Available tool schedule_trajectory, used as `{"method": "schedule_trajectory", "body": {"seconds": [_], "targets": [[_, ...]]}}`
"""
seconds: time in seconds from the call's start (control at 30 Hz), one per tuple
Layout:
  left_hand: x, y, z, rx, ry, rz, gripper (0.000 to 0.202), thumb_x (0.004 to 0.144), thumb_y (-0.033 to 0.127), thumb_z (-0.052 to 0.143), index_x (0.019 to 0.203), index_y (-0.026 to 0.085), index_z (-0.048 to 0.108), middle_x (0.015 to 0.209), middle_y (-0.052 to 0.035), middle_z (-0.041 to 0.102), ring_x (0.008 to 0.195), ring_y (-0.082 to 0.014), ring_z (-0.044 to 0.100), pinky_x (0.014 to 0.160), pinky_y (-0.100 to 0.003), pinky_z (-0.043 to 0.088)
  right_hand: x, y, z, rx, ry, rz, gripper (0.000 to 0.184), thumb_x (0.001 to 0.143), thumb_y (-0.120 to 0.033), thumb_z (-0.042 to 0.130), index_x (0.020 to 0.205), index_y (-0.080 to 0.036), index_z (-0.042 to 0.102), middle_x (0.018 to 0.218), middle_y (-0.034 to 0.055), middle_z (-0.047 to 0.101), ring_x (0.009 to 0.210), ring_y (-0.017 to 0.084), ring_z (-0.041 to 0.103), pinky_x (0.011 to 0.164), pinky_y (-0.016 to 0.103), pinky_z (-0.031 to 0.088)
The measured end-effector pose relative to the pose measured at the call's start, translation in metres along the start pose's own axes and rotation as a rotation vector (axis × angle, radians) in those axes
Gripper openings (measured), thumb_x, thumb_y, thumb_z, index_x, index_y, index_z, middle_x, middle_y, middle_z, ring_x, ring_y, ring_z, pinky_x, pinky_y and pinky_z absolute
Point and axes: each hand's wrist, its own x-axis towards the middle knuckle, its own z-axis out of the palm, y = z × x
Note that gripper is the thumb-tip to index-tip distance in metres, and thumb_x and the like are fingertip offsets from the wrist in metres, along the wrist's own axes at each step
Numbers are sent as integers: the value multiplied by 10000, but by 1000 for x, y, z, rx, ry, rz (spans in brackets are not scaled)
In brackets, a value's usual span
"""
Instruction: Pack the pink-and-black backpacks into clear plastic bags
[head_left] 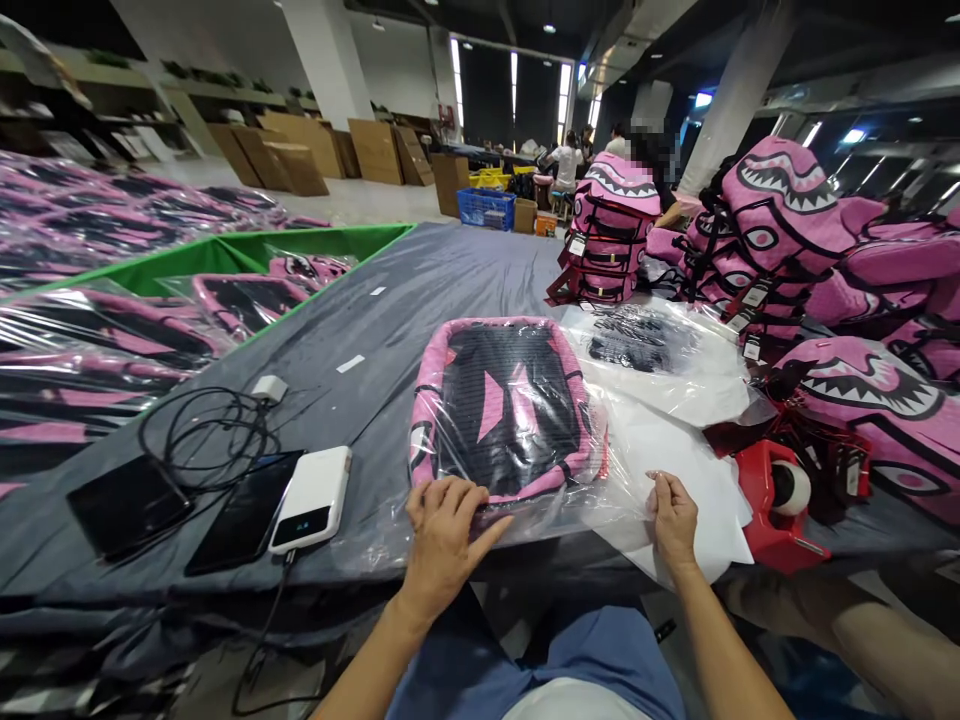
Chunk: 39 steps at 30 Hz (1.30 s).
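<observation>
A pink and black backpack (506,405) lies flat inside a clear plastic bag (592,480) on the grey table cover (420,290) in front of me. My left hand (442,535) rests on the near edge of the bagged backpack, fingers curled down and thumb out, pressing the plastic. My right hand (673,520) pinches the open end of the plastic bag at the right, over a white sheet (675,450). A red tape dispenser (780,505) sits just right of my right hand.
A white power bank (311,497), two dark phones (244,510) and coiled cables (206,430) lie at the left. Bagged backpacks (97,330) pile up at far left; unbagged pink shark-face backpacks (787,230) stack at right. People, boxes and crates stand in the background.
</observation>
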Motion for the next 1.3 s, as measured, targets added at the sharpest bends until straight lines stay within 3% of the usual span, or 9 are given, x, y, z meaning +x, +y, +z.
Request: {"method": "schedule_trajectory", "body": {"seconds": [0.13, 0.4, 0.57, 0.73, 0.93, 1.1, 1.2, 1.3], "targets": [[10, -5, -6, -110, -144, -29, 268, 952, 503, 616, 959, 237, 644, 961, -38, 690, 1002, -271, 576, 982, -454, 313, 1, -2, -2, -10, -24, -24, 550, 836, -707, 629, 909, -165, 690, 491, -70, 453, 443, 109, 417, 444, 240, 356], [2, -6, -24, -160, -296, -94, 335, 993, 543, 508, 979, 222, 603, 880, -15, 668, 830, -218, 598, 918, -417, 348, 0, -2, -2, 10, -30, -39, 533, 871, -694, 595, 923, -172, 692, 493, -69, 457, 444, 113, 424, 456, 248, 363], [2, -22, -22, -223, -368, -118, 420, 1014, 563, 445, 836, 246, 656, 861, -9, 682, 877, -221, 591, 925, -429, 307, -2, -3, -1, 17, -38, -39, 516, 889, -683, 583, 933, -180, 688, 496, -70, 458, 446, 114, 424, 463, 250, 371], [34, -38, -23, -270, -483, -108, 410, 978, 565, 482, 809, 255, 690, 848, -13, 686, 916, -231, 573, 966, -453, 308, -5, -4, 0, 36, -23, -61, 508, 909, -690, 551, 912, -193, 658, 497, -73, 454, 441, 110, 418, 453, 241, 360], [62, -41, -15, -543, -714, -196, 467, 920, 590, 472, 672, 215, 599, 732, -15, 583, 745, -193, 532, 719, -321, 421, 1, -3, 3, -8, 11, -24, 546, 863, -721, 573, 899, -185, 665, 492, -72, 446, 442, 111, 411, 448, 239, 353], [56, -38, -4, -598, -707, -263, 482, 875, 626, 491, 632, 218, 577, 687, -10, 574, 694, -189, 533, 679, -305, 450, 15, -5, 8, -107, 0, 7, 599, 839, -755, 538, 867, -174, 679, 479, -73, 432, 451, 113, 412, 479, 250, 364], [52, -32, -2, -590, -690, -268, 534, 843, 696, 479, 607, 228, 582, 663, -18, 590, 680, -203, 556, 674, -319, 480, 30, -12, -4, -151, 23, 53, 607, 799, -773, 549, 833, -177, 655, 492, -71, 442, 428, 107, 395, 449, 248, 333], [42, -33, 0, -585, -683, -280, 577, 817, 771, 459, 609, 256, 615, 658, -15, 619, 678, -225, 600, 672, -334, 516, 40, -26, -41, -232, 95, 3, 547, 781, -723, 605, 838, -181, 656, 591, -27, 552, 493, 126, 489, 509, 259, 399]]}}
